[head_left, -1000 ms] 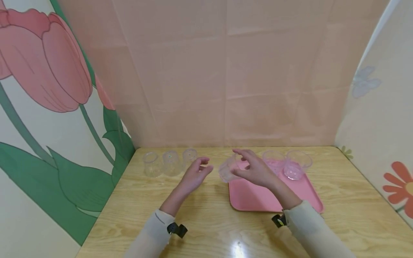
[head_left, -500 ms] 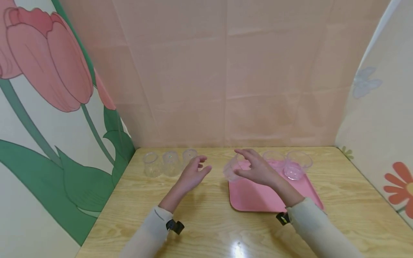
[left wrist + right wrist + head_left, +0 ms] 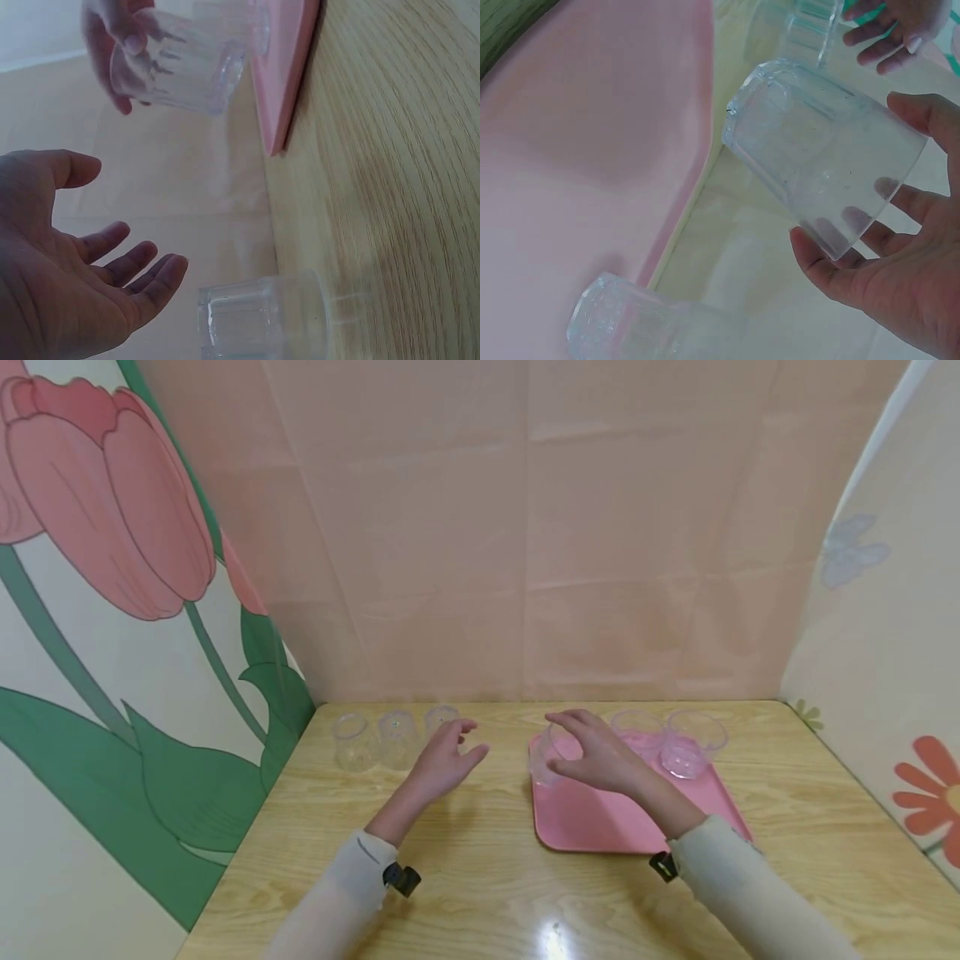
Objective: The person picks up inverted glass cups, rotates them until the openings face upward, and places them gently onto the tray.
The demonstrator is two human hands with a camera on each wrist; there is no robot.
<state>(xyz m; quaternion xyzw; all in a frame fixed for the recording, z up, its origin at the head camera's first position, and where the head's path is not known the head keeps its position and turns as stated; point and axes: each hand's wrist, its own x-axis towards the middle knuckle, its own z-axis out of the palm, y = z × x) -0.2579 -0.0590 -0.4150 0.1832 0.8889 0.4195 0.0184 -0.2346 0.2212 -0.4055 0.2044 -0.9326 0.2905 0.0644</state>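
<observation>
In the head view my right hand (image 3: 600,758) grips a clear plastic cup (image 3: 542,770) near its rim. The cup (image 3: 810,154) is tilted, base downward, above the left rim of the pink tray (image 3: 592,827). In the right wrist view, thumb and fingers spread around its mouth. My left hand (image 3: 439,763) hovers over the table with its fingers relaxed and holds nothing. Closest to it is an upside-down clear cup (image 3: 441,717), partly hidden by the hand; beside that stand two more, a middle cup (image 3: 397,742) and a left cup (image 3: 356,745).
Toward the back of the tray stand two clear cups, one (image 3: 684,758) at the right and one (image 3: 634,727) partly behind my right hand. A wooden table (image 3: 480,860) lies below, with a pink backdrop (image 3: 480,527) behind it.
The right hand has carried the cup slightly rightward, from beside the tray to over its left rim, and the cup stands more upright. The left hand has drifted slightly left.
</observation>
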